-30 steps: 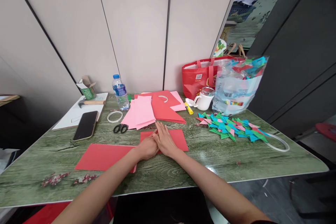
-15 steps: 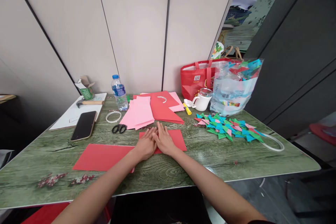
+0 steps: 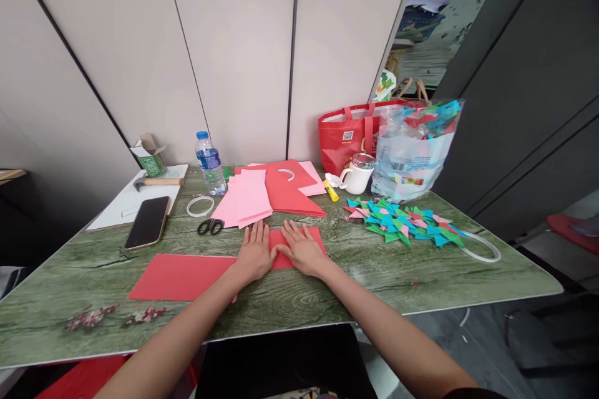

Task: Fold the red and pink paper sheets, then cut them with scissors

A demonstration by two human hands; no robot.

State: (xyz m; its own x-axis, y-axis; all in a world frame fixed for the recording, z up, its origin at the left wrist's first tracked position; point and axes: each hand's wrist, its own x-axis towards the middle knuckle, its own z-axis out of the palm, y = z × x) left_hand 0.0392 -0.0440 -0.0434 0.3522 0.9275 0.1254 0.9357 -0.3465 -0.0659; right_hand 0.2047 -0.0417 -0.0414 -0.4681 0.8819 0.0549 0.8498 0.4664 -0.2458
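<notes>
Big red sheet (image 3: pixel 182 275): lying flat on the bench (image 3: pixel 421 274), just left of the hands, right end tucking under the left forearm; likely dragging askew if that arm shifts.
Left hand (image 3: pixel 255 252): pressing palm-down, fingers straight and slightly spread, gripping nothing, covering the left end of the small red sheet.
Small red sheet (image 3: pixel 279 242): sitting near the front middle of the bench, pinned under both hands, showing between them and past the right fingertips; whether doubled over, cannot tell.
Sheet axis: running left to right, roughly parallel to the bench's front edge; far long edge facing the pink stack (image 3: pixel 248 199).
Right hand (image 3: pixel 304 249): pressing palm-down, fingers fanned flat, closing on nothing, covering the right half of the sheet.
Risk, slipping: glossy bench probably letting the paper skate under uneven pressure, skewing its edges.
Risk, creasing: hands pushing apart or together possibly buckling the middle strip between the thumbs.
Risk, smearing: palms bearing down hard possibly wrinkling the thin paper.
</notes>
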